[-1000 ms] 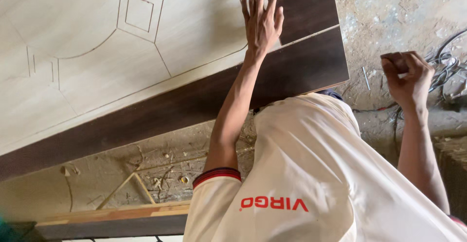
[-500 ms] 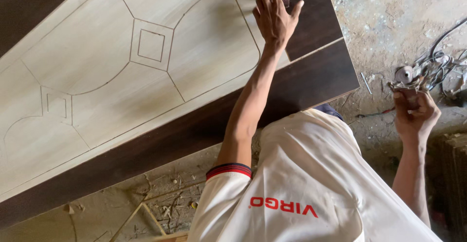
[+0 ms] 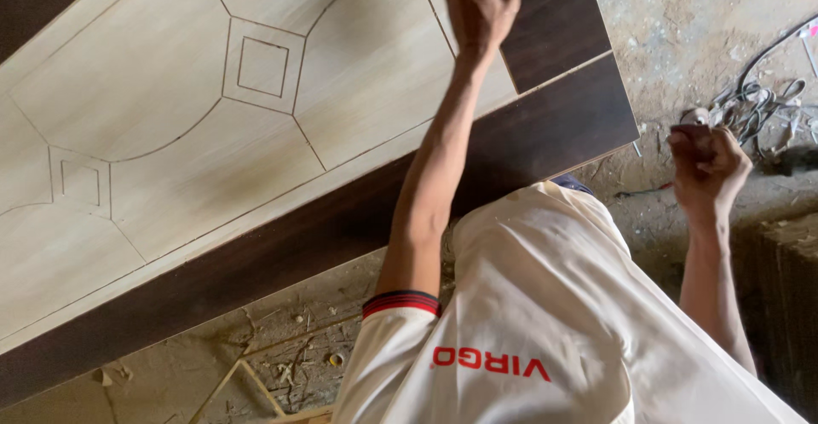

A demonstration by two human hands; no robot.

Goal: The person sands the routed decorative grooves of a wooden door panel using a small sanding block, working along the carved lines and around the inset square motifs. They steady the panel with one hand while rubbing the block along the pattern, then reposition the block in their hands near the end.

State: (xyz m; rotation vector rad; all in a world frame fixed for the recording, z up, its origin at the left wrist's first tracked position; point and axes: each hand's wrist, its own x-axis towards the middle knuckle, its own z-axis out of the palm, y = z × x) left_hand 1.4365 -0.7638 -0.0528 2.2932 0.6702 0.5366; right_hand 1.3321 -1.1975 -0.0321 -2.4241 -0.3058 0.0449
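A large door panel point(image 3: 256, 134) lies in front of me, pale wood-grain laminate with grooved lines, squares and curves, and a dark brown border point(image 3: 554, 23). My left hand point(image 3: 481, 2) reaches far over it and rests with its fingers down on the pale surface, right by the edge of the dark strip at the top of the view. The fingertips are cut off by the frame. My right hand point(image 3: 707, 160) is held off the panel's right end, over the ground, curled around a small greyish object point(image 3: 694, 119) that I cannot identify.
A tangle of cables point(image 3: 758, 100) lies on the dusty concrete floor beyond my right hand. Wood shavings and thin wooden strips point(image 3: 247, 377) litter the ground below the panel's near edge. My white shirt point(image 3: 554, 330) fills the lower middle.
My right hand has dropped lower and moved out toward the cables. My left hand stays pressed on the panel while the view has shifted, so the panel now sits more to the left.
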